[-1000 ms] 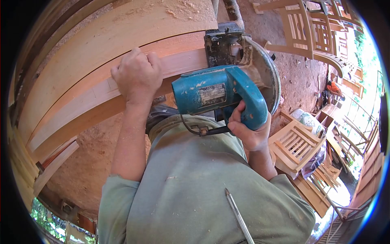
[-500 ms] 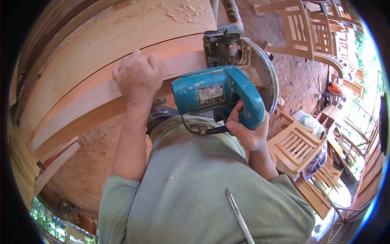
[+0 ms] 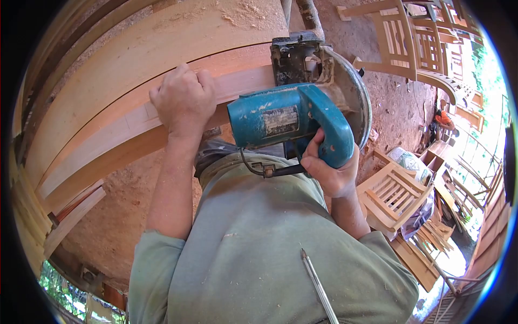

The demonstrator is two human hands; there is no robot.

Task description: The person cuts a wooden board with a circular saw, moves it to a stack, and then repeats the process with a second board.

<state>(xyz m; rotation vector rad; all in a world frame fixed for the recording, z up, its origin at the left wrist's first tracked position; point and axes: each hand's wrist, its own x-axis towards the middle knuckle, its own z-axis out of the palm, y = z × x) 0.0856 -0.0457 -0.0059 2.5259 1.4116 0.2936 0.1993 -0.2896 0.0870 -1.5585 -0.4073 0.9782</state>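
My right hand is wrapped round the rear handle of a teal circular saw, whose round guard stands at the right end of a wooden board. My left hand presses on the same board to the left of the saw, its fingers curled over the edge. A wider plank with sawdust on it lies alongside, a dark narrow gap between the two. Saw blade and teeth are hidden by the guard. A black cord runs from the handle past my shirt.
Wooden chairs stand at the upper right. A slatted wooden seat and loose wood offcuts lie at the right. More boards are at the left edge. A pen rests against my shirt front.
The saw's handle and my right hand have shifted very slightly. My left hand stays in place on the board.
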